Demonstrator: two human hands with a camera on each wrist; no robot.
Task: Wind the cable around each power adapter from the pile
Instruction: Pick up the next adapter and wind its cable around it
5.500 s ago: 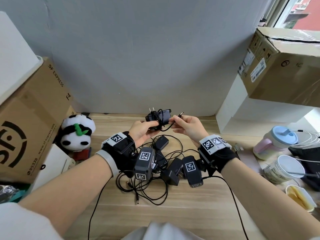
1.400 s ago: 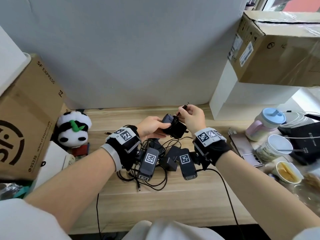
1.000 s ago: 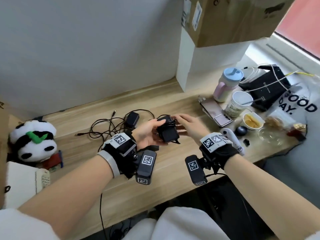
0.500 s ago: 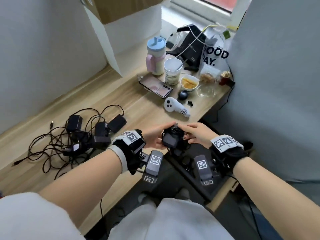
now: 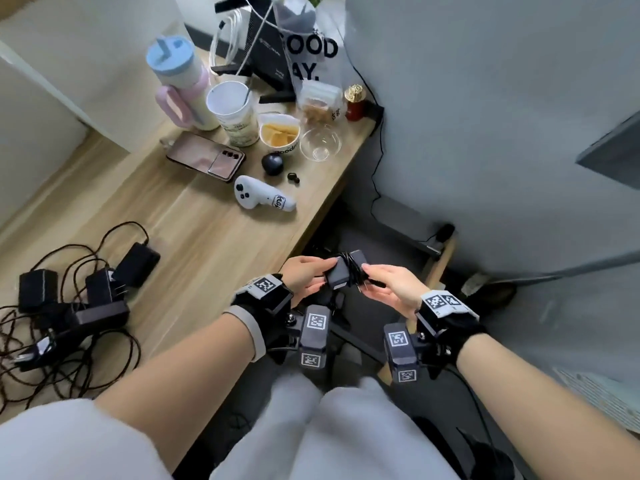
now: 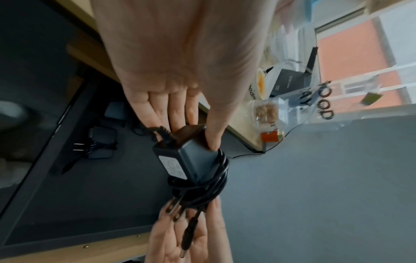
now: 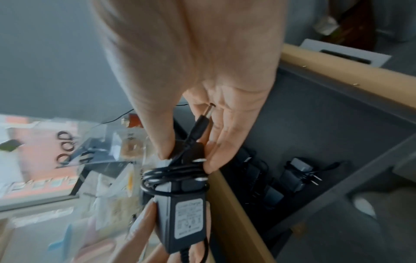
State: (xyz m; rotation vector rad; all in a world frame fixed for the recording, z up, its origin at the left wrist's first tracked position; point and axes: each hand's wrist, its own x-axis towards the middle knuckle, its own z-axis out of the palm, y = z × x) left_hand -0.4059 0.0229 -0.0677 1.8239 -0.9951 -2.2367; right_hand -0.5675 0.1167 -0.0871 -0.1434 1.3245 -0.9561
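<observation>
A black power adapter (image 5: 341, 276) with its cable wound round its middle hangs between both hands, off the desk's right end. My left hand (image 5: 313, 273) grips its body end, thumb on top (image 6: 212, 137) and fingers underneath. My right hand (image 5: 372, 280) pinches the prong end and the cable coil (image 7: 178, 175). The barrel plug (image 7: 201, 124) lies loose across the right palm. In the left wrist view the adapter (image 6: 193, 160) shows its label and two prongs. The unwound pile (image 5: 69, 306) of adapters and tangled cables lies at the desk's left.
Below the hands a dark tray (image 7: 337, 113) holds several wound adapters (image 7: 294, 176). At the desk's (image 5: 207, 244) far right end stand a phone (image 5: 206, 157), a white controller (image 5: 263, 199), cups, a snack bowl and a bottle (image 5: 180, 81). A grey partition rises on the right.
My view has swung right. Both hands carried the wound adapter from above the desk out past its right edge, over the dark tray. The pile now lies far left.
</observation>
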